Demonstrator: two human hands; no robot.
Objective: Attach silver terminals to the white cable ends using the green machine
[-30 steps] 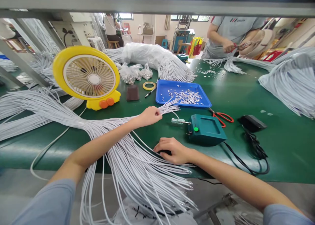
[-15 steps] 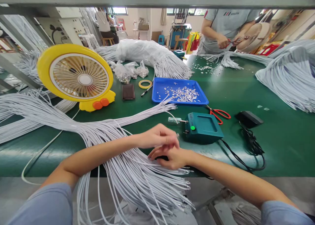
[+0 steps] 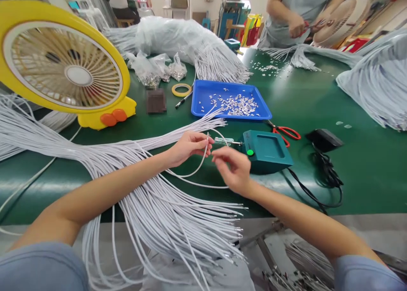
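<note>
My left hand pinches a single white cable near its upright tip. Just to the right, my right hand has its thumb and forefinger close together near that cable; anything between the fingertips is too small to make out. Below my left forearm, a thick bundle of white cables fans out over the table's front edge, small metal ends pointing right. A thinner bunch runs toward the blue tray, which holds many small metal pieces. Beside my right hand stands a green device with a green button.
A yellow fan stands at left. Behind are bags of small parts, tape, a pen and a plastic-wrapped cable bundle. Red-handled scissors and a black adapter lie right. A co-worker works opposite.
My hands have come up off the large bundle and moved apart. A single cable now stands out in my left fingers. The camera view has tilted down and closer.
</note>
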